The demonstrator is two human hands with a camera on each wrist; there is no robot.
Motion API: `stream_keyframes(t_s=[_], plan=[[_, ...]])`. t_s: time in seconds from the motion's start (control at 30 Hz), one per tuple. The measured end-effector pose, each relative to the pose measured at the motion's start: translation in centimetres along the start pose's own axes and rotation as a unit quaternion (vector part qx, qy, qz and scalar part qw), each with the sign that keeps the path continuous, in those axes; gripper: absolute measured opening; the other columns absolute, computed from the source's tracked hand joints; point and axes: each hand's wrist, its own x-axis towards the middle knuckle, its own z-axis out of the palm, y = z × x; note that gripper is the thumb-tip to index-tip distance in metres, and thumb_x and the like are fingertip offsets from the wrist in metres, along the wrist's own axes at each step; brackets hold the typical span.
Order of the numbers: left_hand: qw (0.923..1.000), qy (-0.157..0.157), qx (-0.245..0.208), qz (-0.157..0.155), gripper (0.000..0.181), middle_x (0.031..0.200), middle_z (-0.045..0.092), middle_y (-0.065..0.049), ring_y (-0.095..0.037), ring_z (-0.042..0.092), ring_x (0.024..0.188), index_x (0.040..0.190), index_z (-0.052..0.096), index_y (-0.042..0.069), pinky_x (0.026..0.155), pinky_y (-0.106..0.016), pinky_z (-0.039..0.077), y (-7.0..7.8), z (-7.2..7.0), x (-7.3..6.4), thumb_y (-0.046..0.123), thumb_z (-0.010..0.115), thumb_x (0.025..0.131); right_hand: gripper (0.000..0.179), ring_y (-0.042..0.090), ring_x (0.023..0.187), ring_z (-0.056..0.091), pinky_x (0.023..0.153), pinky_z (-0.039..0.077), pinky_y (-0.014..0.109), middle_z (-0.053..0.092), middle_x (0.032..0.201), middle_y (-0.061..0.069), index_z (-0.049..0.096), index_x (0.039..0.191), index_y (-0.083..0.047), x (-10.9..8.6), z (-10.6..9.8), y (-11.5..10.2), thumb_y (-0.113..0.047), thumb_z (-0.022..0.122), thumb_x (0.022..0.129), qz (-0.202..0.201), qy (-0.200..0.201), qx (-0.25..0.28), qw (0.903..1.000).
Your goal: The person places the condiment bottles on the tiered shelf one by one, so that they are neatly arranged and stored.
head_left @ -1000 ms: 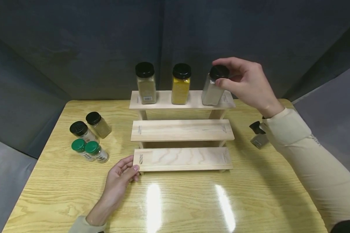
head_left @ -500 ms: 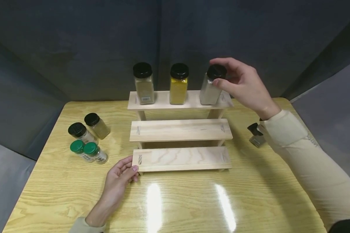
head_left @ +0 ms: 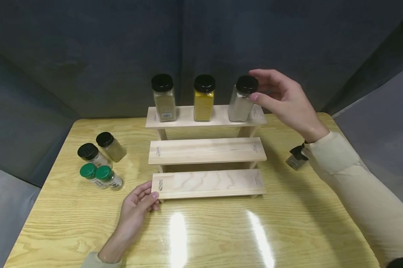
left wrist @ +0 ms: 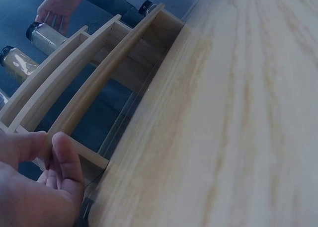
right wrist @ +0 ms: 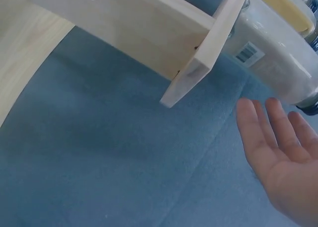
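A three-tier wooden spice rack (head_left: pixel 206 150) stands on the table. My left hand (head_left: pixel 133 209) pinches the left end of its lowest shelf between thumb and fingers, as the left wrist view also shows. On the top shelf three black-capped spice jars stand in a row: a tan one (head_left: pixel 164 102), a yellow one (head_left: pixel 203 104) and a pale one (head_left: pixel 240 106) at the right. My right hand (head_left: pixel 290 102) is beside the pale jar's cap, thumb tip close to it; whether it touches I cannot tell. In the right wrist view its fingers (right wrist: pixel 278 122) are extended, with no grip on the jar.
Left of the rack, two black-capped jars (head_left: pixel 111 147) and two smaller green-capped jars (head_left: pixel 113 180) stand on the wooden table (head_left: pixel 215 234). Another jar (head_left: pixel 295 162) is at the right, partly hidden by the right sleeve. Dark fabric (head_left: pixel 121 56) hangs behind.
My right hand has loosened from the pale jar's cap and shifted slightly right; the jar stays on the top shelf. My left hand keeps its hold. The head view has shifted slightly.
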Motion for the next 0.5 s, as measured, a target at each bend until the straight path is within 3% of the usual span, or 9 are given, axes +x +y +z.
stream_keyframes(t_s=[0.27,0.5], plan=[[1.0000,0.005,0.000,0.004,0.045,0.119,0.062,-0.015,-0.017,0.063,0.090,0.148,0.047,-0.016,0.074,-0.022,0.060,0.1,-0.2,0.0,-0.012,0.059,0.105,0.050,0.016,0.126,0.065,0.094,0.052,0.020,0.069,0.136,0.005,0.064,0.152,-0.016,-1.0,-0.8,0.5,-0.015,0.075,0.104,-0.011,0.000,-0.005,0.9999],[1.0000,0.007,0.000,0.003,0.044,0.119,0.062,-0.015,-0.017,0.064,0.090,0.147,0.048,-0.015,0.074,-0.022,0.060,0.1,-0.3,0.1,-0.012,0.059,0.105,0.048,0.013,0.123,0.066,0.095,0.051,0.018,0.067,0.142,0.005,0.065,0.152,-0.021,-2.4,-2.1,0.8,-0.019,0.075,0.105,0.010,0.001,-0.024,0.9997]])
